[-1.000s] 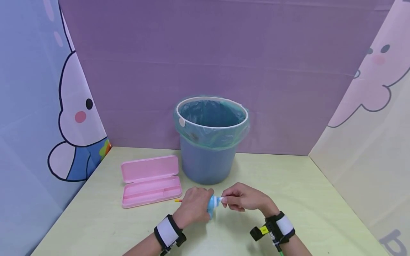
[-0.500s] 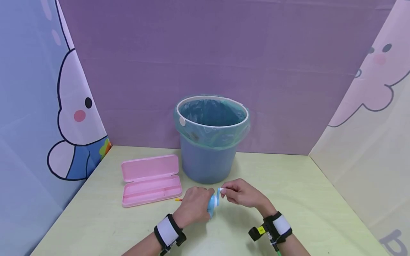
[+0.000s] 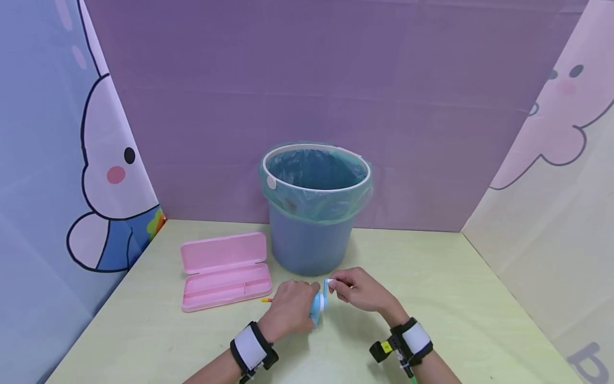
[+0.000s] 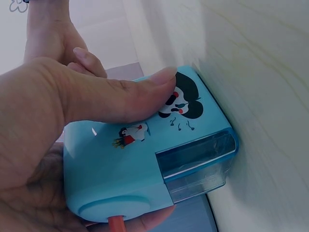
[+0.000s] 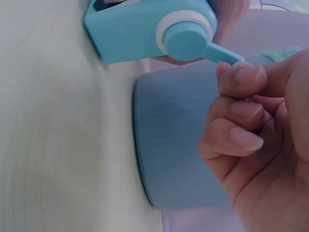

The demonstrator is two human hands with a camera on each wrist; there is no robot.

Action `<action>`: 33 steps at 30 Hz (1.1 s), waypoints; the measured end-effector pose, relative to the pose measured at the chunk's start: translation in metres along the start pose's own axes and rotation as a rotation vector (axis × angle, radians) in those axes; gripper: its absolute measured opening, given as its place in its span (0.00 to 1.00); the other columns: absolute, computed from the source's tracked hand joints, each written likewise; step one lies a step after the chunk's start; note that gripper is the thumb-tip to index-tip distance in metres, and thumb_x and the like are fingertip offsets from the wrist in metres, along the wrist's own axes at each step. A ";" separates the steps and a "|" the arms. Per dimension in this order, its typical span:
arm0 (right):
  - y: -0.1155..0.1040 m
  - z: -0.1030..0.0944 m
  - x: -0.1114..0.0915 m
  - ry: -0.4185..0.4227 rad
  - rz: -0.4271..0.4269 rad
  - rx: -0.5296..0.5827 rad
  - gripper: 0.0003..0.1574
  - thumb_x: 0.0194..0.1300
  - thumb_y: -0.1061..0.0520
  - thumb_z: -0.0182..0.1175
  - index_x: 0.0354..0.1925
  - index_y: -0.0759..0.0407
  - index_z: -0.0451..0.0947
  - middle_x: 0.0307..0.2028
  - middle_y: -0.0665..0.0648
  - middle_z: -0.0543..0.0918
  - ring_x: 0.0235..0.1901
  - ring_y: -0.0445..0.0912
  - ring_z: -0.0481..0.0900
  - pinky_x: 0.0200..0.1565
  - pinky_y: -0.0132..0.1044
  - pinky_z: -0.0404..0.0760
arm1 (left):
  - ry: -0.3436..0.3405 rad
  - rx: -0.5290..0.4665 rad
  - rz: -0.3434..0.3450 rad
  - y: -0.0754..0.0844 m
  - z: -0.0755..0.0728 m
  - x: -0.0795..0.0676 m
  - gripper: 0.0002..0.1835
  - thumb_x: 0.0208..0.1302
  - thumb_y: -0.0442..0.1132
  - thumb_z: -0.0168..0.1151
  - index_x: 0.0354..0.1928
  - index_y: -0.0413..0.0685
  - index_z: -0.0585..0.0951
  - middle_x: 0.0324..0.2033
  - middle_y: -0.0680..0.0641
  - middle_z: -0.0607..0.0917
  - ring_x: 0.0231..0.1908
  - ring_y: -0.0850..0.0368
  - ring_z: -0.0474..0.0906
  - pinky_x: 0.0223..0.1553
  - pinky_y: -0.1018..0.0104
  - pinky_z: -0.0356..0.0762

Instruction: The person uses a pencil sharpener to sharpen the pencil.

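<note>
Your right hand has carried the crank round: a second ago its knob end was level with the hub, and now the crank stands up from it, with the knob pinched between your thumb and fingertips. Your left hand has stayed where it was, gripping the blue pencil sharpener with the thumb laid across one side and fingers on the other. The sharpener appears to rest on the surface, in front of the bucket and just right of the open pencil case. The pencil still juts from the end opposite the crank.

As I judge it, you are partway through a turn, with the pencil seated and the body held steady enough for the crank to move alone. How far the point has been ground can't be seen, since it's inside.
</note>
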State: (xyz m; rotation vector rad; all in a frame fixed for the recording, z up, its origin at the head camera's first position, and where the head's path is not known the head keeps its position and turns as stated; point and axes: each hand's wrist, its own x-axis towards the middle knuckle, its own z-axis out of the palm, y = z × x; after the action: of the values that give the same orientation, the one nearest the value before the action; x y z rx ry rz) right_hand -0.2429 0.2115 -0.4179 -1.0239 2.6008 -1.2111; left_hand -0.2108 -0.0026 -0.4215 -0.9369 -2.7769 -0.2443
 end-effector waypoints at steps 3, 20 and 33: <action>0.001 0.002 0.001 0.014 -0.006 -0.024 0.16 0.75 0.51 0.51 0.33 0.57 0.79 0.15 0.44 0.65 0.16 0.36 0.61 0.25 0.30 0.64 | 0.000 0.003 -0.001 0.000 0.000 0.000 0.24 0.34 0.45 0.77 0.34 0.52 0.75 0.21 0.56 0.73 0.22 0.61 0.68 0.22 0.65 0.67; 0.013 0.017 0.003 -0.013 -0.017 -0.247 0.12 0.72 0.58 0.54 0.31 0.60 0.79 0.17 0.41 0.67 0.18 0.33 0.63 0.24 0.29 0.65 | -0.004 0.015 0.002 0.003 0.002 -0.002 0.23 0.36 0.45 0.76 0.35 0.52 0.75 0.22 0.55 0.73 0.23 0.61 0.69 0.23 0.65 0.66; 0.008 0.026 0.003 -0.177 -0.033 -0.334 0.13 0.66 0.66 0.53 0.25 0.59 0.78 0.17 0.41 0.66 0.16 0.33 0.60 0.23 0.26 0.61 | 0.025 0.036 0.009 0.002 -0.001 -0.003 0.20 0.36 0.43 0.74 0.31 0.53 0.73 0.20 0.56 0.71 0.21 0.61 0.68 0.21 0.65 0.64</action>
State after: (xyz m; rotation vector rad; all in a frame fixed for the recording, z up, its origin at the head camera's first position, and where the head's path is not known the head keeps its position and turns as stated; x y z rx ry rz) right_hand -0.2404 0.1971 -0.4407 -1.1700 2.7066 -0.6650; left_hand -0.2072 -0.0030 -0.4210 -0.9307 -2.7447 -0.2021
